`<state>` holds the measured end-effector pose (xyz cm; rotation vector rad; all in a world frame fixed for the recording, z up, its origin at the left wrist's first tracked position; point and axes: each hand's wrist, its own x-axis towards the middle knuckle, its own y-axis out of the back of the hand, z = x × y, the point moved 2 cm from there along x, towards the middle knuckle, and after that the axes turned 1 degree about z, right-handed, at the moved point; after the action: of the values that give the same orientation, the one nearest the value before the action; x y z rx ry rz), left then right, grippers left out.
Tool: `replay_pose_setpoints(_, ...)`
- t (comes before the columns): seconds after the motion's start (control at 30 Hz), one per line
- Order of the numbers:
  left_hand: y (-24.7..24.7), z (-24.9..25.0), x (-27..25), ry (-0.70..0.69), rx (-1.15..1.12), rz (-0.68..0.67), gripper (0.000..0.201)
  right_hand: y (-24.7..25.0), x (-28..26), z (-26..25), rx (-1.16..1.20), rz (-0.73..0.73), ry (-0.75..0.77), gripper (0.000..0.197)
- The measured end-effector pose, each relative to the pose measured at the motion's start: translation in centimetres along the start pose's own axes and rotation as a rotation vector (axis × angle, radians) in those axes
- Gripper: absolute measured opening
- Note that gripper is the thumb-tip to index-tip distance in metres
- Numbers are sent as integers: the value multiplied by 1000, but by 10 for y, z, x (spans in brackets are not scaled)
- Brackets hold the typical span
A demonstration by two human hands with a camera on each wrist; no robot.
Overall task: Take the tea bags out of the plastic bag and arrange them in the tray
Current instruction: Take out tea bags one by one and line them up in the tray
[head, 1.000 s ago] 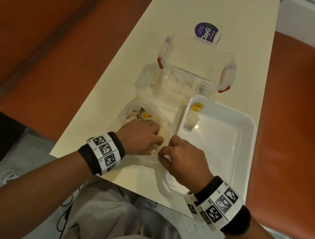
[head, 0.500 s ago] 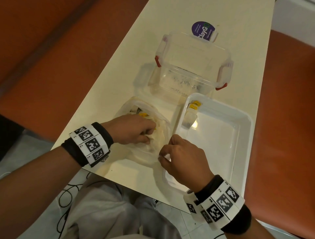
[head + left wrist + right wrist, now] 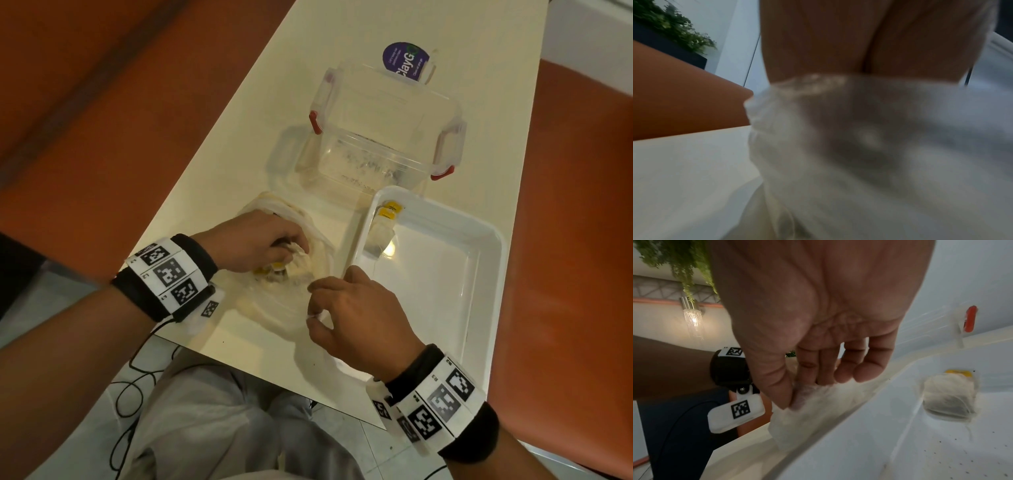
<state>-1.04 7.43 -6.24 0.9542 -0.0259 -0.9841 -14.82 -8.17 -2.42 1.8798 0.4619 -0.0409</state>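
Two tea bags [image 3: 383,229] (yellow-tagged) in tray [image 3: 486,308].

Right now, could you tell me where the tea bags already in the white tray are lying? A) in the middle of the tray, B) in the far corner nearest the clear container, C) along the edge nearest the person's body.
B: the tea bags with yellow tags lie in the white tray's far corner, beside the clear container.

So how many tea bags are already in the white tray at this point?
2, as far as the yellow tags show: both tea bags lie overlapping in the far-left corner of the white tray. More remain in the plastic bag, partly hidden under the left hand.
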Motion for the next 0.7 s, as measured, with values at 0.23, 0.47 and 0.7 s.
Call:
replay_pose_setpoints(0.23, 22, 8, -18, 75, -184, 117, 22, 0, 6, 2, -37, -14, -46, 23)
replay_pose_setpoints(0.47, 25, 15, -38, 154, -986, 200, 31, 25, 4, 3, 245, 137, -158, 41)
replay_pose_setpoints(0.7, 5, 28, -34, 258, -1477, 109, 41, 47, 21, 0, 323, 440, -123, 48)
